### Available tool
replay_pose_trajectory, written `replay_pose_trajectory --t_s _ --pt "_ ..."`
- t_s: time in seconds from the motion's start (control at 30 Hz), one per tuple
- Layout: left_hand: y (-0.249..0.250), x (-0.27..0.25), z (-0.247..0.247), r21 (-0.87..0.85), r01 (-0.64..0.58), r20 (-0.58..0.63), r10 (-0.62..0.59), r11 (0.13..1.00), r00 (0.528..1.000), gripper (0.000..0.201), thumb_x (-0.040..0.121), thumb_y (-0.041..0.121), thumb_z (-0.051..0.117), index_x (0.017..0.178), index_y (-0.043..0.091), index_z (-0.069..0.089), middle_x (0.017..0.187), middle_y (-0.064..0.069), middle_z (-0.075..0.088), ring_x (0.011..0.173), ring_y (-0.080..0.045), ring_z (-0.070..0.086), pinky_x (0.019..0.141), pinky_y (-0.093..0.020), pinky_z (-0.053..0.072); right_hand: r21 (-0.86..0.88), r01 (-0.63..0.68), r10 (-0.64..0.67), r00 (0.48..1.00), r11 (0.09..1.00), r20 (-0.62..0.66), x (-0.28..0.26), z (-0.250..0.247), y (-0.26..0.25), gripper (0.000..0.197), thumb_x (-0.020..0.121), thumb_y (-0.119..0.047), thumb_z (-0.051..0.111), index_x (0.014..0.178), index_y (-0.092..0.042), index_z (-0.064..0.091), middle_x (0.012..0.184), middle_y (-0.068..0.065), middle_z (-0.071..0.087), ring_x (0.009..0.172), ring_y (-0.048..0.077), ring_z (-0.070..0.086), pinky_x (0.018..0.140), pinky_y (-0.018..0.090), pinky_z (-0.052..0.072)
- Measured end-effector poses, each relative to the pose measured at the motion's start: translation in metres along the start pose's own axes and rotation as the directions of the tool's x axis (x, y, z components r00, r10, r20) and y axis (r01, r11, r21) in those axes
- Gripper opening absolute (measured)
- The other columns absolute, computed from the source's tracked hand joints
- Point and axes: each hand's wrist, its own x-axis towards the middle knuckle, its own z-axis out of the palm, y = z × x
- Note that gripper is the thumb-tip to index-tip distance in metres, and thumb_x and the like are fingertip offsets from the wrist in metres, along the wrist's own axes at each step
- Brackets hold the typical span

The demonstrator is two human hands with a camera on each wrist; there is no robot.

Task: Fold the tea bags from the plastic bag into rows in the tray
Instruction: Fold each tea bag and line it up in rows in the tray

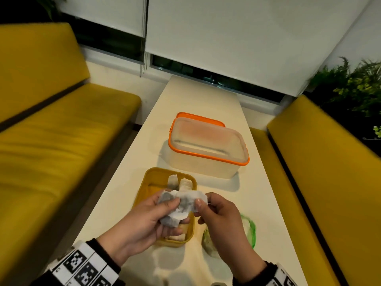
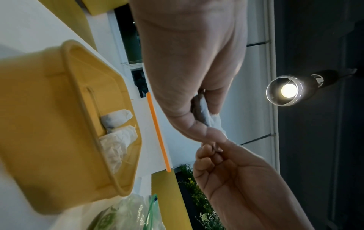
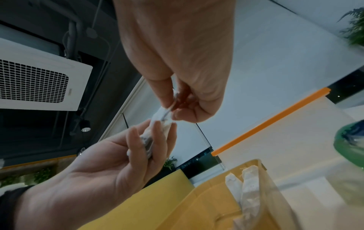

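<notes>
A white tea bag (image 1: 183,200) with dark leaves inside is held above the near end of the yellow tray (image 1: 142,188). My left hand (image 1: 177,211) grips its left part between thumb and curled fingers. My right hand (image 1: 203,201) pinches its right end. In the left wrist view the left hand (image 2: 204,124) pinches the tea bag (image 2: 213,123), and the right hand (image 2: 212,149) meets it. Two tea bags (image 1: 179,181) lie side by side at the tray's far end. The plastic bag (image 1: 250,230) with a green zip lies right of the tray, partly hidden by my right hand.
A clear container (image 1: 208,149) with an orange rim stands behind the tray, its orange lid (image 1: 198,116) behind it. The narrow white table (image 1: 257,193) runs between two yellow benches (image 1: 61,141). Plants (image 1: 354,89) stand at the back right.
</notes>
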Motion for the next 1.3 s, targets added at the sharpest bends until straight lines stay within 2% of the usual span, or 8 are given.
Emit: replay_pose_trajectory --t_s 0.23,0.33,0.4,0.57,0.73,1.0,1.17,1.3 --pt "-0.004 -0.002 -0.011 -0.028 -0.003 -0.113 0.0 1.0 0.994 0.034 0.079 0.014 0.063 0.112 0.01 0.057 0.094 -0.017 0.071 0.077 -0.027 0.07 0.052 -0.03 0.058 -0.191 0.099 -0.119 0.988 0.977 -0.098 0.019 -0.008 -0.013 0.014 0.081 -0.01 0.07 0.073 -0.019 0.063 0.067 0.005 0.066 0.062 0.018 0.061 0.06 0.031 0.049" --pt "-0.002 -0.004 -0.025 -0.089 -0.032 -0.211 0.013 0.996 0.977 0.024 0.085 0.009 0.06 0.109 0.008 0.057 0.091 -0.019 0.069 0.074 -0.028 0.071 0.05 -0.031 0.058 -0.401 0.204 -0.273 0.954 0.893 -0.122 0.043 -0.017 -0.03 0.01 0.084 -0.017 0.066 0.075 -0.019 0.063 0.064 -0.006 0.061 0.064 0.009 0.056 0.057 0.017 0.041" --pt "-0.002 -0.007 -0.034 -0.105 -0.05 -0.246 0.023 0.993 0.969 0.023 0.086 0.008 0.059 0.109 0.008 0.056 0.097 -0.021 0.066 0.075 -0.029 0.071 0.051 -0.031 0.059 -0.514 0.224 -0.289 0.956 0.828 -0.048 0.062 -0.013 -0.039 0.009 0.086 -0.017 0.061 0.078 -0.02 0.062 0.065 -0.01 0.057 0.065 0.008 0.052 0.06 0.023 0.041" --pt "0.002 -0.019 -0.052 -0.144 -0.078 -0.257 0.038 0.987 0.966 0.025 0.083 0.01 0.059 0.108 0.007 0.056 0.095 -0.023 0.063 0.075 -0.028 0.068 0.053 -0.031 0.059 -0.792 0.26 -0.112 0.965 0.552 0.239 0.12 0.026 -0.027 0.014 0.085 -0.02 0.057 0.085 -0.025 0.069 0.087 -0.001 0.069 0.087 0.023 0.06 0.074 0.033 0.048" --pt "0.005 -0.026 -0.061 -0.157 -0.118 -0.302 0.065 0.98 0.951 0.021 0.083 0.009 0.059 0.104 0.008 0.057 0.099 -0.024 0.062 0.072 -0.028 0.07 0.05 -0.031 0.059 -0.927 0.268 0.141 0.94 0.261 0.312 0.15 0.059 -0.005 0.023 0.089 -0.014 0.051 0.096 -0.027 0.069 0.105 -0.001 0.065 0.105 0.025 0.054 0.088 0.041 0.031" --pt "-0.001 -0.028 -0.07 -0.095 -0.085 -0.354 0.046 0.992 0.934 0.026 0.085 0.011 0.061 0.11 0.009 0.056 0.11 -0.025 0.06 0.086 -0.031 0.068 0.058 -0.033 0.06 -0.932 0.322 0.162 0.923 0.169 0.349 0.161 0.074 0.011 0.025 0.088 -0.009 0.051 0.096 -0.027 0.067 0.103 -0.002 0.065 0.101 0.025 0.057 0.082 0.04 0.027" --pt "-0.002 -0.027 -0.072 -0.089 -0.087 -0.37 0.048 0.992 0.928 0.02 0.087 0.01 0.058 0.107 0.007 0.057 0.103 -0.024 0.063 0.082 -0.029 0.069 0.055 -0.032 0.059 -0.93 0.34 0.167 0.918 0.14 0.361 0.16 0.082 0.013 0.024 0.085 -0.004 0.049 0.094 -0.02 0.065 0.096 0.001 0.067 0.093 0.026 0.058 0.088 0.041 0.03" --pt "-0.002 -0.028 -0.071 -0.101 -0.086 -0.371 0.043 0.991 0.928 0.018 0.088 0.008 0.058 0.106 0.007 0.057 0.099 -0.023 0.064 0.077 -0.028 0.07 0.056 -0.033 0.06 -0.929 0.368 0.167 0.914 0.041 0.37 0.156 0.084 0.013 0.027 0.08 0.002 0.046 0.093 -0.018 0.06 0.091 0.002 0.066 0.086 0.025 0.056 0.091 0.041 0.028"
